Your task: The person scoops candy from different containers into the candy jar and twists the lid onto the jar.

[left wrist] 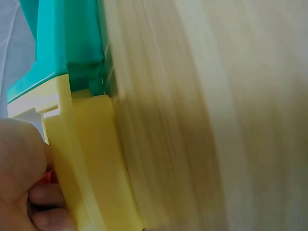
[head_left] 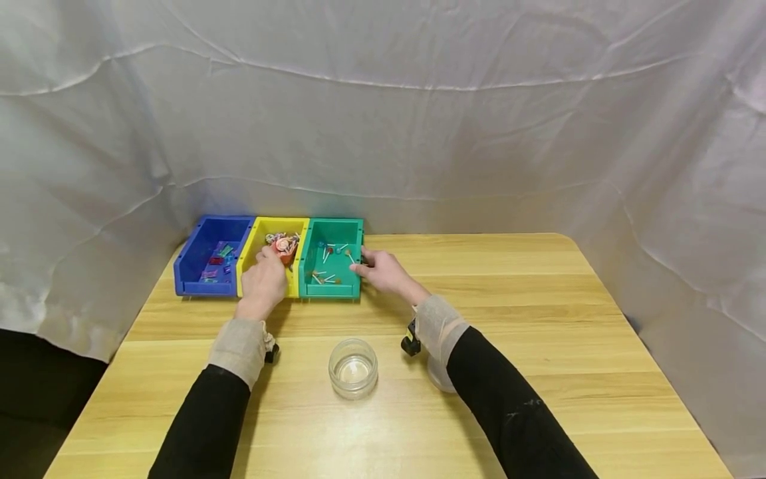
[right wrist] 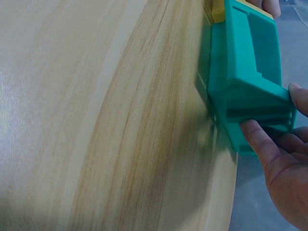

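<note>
My left hand (head_left: 263, 283) reaches into the yellow bin (head_left: 293, 287) over its front. Its curled fingers seem to grip a red thing (head_left: 284, 247) with a pale swirl on top; the hand hides part of it, and its kind is unclear. Small mixed pieces lie behind it. In the left wrist view, a bit of red shows between thumb and fingers. At the green bin (right wrist: 260, 103), my right hand (head_left: 385, 271) touches the outer right side. In the right wrist view, one digit lies straight against the wall and another rests at the rim. Lollipops (head_left: 326, 277) lie inside.
Left of the yellow bin stands a blue bin (head_left: 206, 289) with small coloured pieces. A clear round jar (head_left: 353, 382) stands in front on the wooden table (head_left: 538, 319). Another clear round thing (head_left: 439, 376) is partly hidden by my right forearm. Grey cloth (head_left: 419, 133) hangs behind.
</note>
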